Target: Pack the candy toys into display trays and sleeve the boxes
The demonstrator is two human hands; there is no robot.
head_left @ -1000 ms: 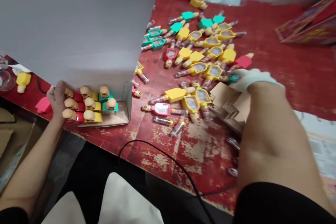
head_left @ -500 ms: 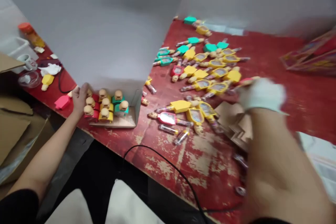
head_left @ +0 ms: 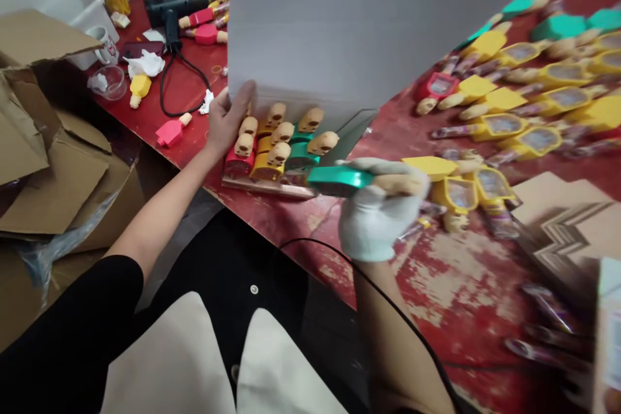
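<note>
My left hand (head_left: 227,119) grips the left side of a cardboard display box (head_left: 272,189), thumb and fingers closed at its edge. The box has a tall grey back panel (head_left: 310,26). Inside it stand bear-headed toys in rows: red (head_left: 239,162), yellow (head_left: 268,165) and green (head_left: 301,154). My right hand (head_left: 376,220), in a white glove, holds a green bear-headed toy (head_left: 339,180) sideways at the box's front right corner. The bear head lies toward the fingers and the green body points left. Motion blurs this hand slightly.
Many yellow and green toys (head_left: 504,100) lie loose on the worn red table (head_left: 446,272). Folded cardboard pieces (head_left: 557,207) lie at right. A heat gun (head_left: 171,13), a mug (head_left: 103,45) and a pink toy (head_left: 172,131) are at left. A black cable (head_left: 349,262) crosses the front edge.
My right hand has come from the loose toys at right to the box, now with a green toy in it. The view has turned left; my left hand stays on the box.
</note>
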